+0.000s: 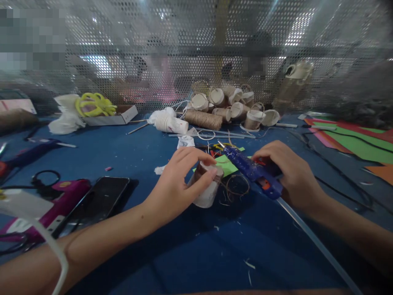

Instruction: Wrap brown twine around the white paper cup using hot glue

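My left hand is closed round the upper part of a small white paper cup, which stands upside down on the blue table. Brown twine trails from the cup's top in a loose loop to the right. In my right hand is a blue hot glue gun, its metal nozzle pointing up and left, beyond the cup and apart from it. A long clear glue stick sticks out of its back end. Under the nozzle lies a bright green paper piece.
Twine-wrapped cups, a twine spool and stacked paper cups lie at the back. A phone and a magenta tool are at left. Coloured sheets and black cables lie at right. A perforated screen stands behind.
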The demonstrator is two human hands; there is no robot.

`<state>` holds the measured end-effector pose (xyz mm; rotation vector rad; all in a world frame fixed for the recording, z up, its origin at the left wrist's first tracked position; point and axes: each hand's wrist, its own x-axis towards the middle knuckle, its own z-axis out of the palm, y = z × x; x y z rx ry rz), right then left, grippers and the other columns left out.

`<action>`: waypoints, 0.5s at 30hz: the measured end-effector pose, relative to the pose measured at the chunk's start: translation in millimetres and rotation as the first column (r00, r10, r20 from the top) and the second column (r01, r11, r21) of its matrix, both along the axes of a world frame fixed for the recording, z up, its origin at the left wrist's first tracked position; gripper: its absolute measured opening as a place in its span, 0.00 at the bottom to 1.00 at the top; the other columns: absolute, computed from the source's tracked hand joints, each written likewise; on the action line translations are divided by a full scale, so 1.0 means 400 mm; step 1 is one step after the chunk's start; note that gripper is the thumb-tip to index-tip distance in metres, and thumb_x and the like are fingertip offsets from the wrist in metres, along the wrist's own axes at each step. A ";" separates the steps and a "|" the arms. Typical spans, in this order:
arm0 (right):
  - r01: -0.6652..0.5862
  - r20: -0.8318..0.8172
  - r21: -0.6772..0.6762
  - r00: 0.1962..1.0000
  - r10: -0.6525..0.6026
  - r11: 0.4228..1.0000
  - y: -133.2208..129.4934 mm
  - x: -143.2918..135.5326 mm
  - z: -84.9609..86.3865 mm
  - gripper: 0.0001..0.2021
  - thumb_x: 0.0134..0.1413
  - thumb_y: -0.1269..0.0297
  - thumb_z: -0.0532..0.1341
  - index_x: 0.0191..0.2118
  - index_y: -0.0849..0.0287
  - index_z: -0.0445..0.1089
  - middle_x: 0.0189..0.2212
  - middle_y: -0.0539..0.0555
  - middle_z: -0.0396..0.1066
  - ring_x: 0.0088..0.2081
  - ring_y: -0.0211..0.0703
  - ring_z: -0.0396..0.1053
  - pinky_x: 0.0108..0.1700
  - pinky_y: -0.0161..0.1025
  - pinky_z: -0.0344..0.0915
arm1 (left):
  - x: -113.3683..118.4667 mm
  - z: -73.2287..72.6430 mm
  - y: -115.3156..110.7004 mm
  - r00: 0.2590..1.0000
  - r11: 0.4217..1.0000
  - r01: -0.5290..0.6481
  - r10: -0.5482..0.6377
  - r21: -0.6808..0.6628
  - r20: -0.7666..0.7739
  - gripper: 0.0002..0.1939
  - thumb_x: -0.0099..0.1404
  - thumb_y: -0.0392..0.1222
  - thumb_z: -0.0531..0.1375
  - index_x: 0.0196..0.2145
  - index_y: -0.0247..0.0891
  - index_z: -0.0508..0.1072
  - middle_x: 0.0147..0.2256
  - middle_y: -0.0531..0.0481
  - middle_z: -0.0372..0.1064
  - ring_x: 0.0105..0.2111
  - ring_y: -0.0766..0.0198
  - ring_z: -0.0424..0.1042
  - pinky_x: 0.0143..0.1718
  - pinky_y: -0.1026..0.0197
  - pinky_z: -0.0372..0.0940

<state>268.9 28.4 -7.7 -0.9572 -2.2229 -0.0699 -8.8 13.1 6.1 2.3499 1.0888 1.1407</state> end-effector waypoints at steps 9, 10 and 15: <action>0.089 0.155 0.144 0.982 -0.111 0.986 -0.043 -0.023 0.003 0.24 0.42 0.83 0.53 0.46 0.56 0.68 0.41 0.58 0.69 0.41 0.52 0.73 0.36 0.43 0.68 | 0.000 0.011 0.002 0.989 0.911 0.004 0.058 0.412 -0.137 0.03 0.68 0.34 0.62 0.35 0.35 0.76 0.27 0.53 0.74 0.31 0.63 0.71 0.51 0.51 0.64; 0.090 0.177 0.171 0.977 -0.120 0.981 -0.047 -0.026 0.005 0.25 0.41 0.83 0.52 0.46 0.57 0.68 0.41 0.58 0.69 0.40 0.51 0.73 0.36 0.42 0.68 | 0.000 0.011 0.000 0.986 0.901 0.001 0.071 0.435 -0.148 0.02 0.68 0.34 0.63 0.35 0.36 0.75 0.27 0.53 0.74 0.31 0.63 0.72 0.52 0.50 0.64; 0.072 0.247 0.275 0.959 -0.142 0.959 -0.060 -0.036 0.012 0.24 0.41 0.84 0.51 0.46 0.60 0.67 0.39 0.58 0.69 0.39 0.49 0.72 0.37 0.41 0.68 | 0.002 0.014 -0.008 0.976 0.873 0.000 0.106 0.488 -0.189 0.03 0.67 0.32 0.62 0.35 0.36 0.75 0.26 0.54 0.75 0.29 0.63 0.73 0.55 0.47 0.65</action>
